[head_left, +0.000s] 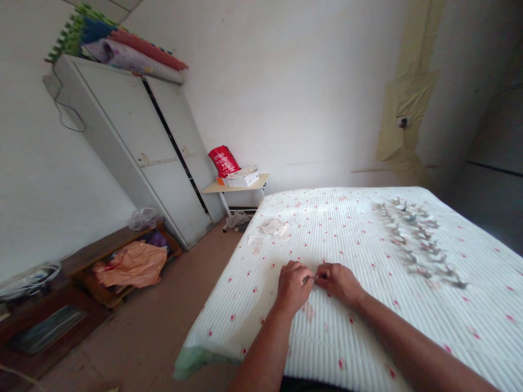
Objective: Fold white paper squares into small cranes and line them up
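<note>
My left hand (293, 285) and my right hand (338, 281) are close together, just above the bed's near middle. Both have their fingers curled in a pinch, the fingertips almost meeting. Something tiny and pale seems to show between them, too small to name. On the right part of the white quilted cover (351, 234), several small folded paper figures that look like cranes (425, 234) stand in rows. Thin pale paper sheets (274, 227) lie in a loose pile beyond my left hand, with a single slip (255, 240) beside them.
At the far left corner stands a small table (212, 188) bearing a red bag (224, 161) and a white box (244, 178). A tall grey cabinet (131, 125) leans into view at left. Below it, a low wooden cabinet (53, 321) holds an orange plastic bag (134, 265).
</note>
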Demonstrator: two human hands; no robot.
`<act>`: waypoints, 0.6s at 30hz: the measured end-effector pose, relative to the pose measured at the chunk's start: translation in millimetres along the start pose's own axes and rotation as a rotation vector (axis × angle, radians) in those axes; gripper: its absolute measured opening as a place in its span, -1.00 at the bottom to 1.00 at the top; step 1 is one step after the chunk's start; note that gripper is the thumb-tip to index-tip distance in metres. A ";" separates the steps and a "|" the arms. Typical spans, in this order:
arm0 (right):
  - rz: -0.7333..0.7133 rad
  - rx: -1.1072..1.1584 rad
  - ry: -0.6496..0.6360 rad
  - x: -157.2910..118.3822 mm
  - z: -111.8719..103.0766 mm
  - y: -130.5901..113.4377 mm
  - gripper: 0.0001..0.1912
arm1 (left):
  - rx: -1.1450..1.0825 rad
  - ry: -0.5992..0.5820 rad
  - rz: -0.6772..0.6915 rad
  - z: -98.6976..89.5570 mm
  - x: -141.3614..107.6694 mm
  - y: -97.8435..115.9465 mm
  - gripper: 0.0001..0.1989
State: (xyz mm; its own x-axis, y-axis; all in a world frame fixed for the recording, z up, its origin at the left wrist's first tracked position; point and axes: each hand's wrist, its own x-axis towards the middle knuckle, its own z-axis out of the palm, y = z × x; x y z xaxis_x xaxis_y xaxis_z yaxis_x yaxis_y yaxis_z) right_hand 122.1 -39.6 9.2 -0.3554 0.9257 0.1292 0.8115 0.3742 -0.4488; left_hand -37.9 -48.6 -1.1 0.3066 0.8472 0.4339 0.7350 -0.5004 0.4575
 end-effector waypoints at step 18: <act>0.036 0.028 0.012 1.4 -0.1 0.0 -0.85 | 0.031 -0.022 0.046 3.6 0.1 -6.7 -0.88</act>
State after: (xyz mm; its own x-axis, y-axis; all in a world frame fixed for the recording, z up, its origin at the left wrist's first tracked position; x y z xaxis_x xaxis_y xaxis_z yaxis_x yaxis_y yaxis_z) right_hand 121.6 -38.3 9.5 -0.3203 0.9393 0.1231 0.8102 0.3390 -0.4782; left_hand -40.7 -44.6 -6.9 0.3534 0.8273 0.4366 0.7382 -0.5333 0.4131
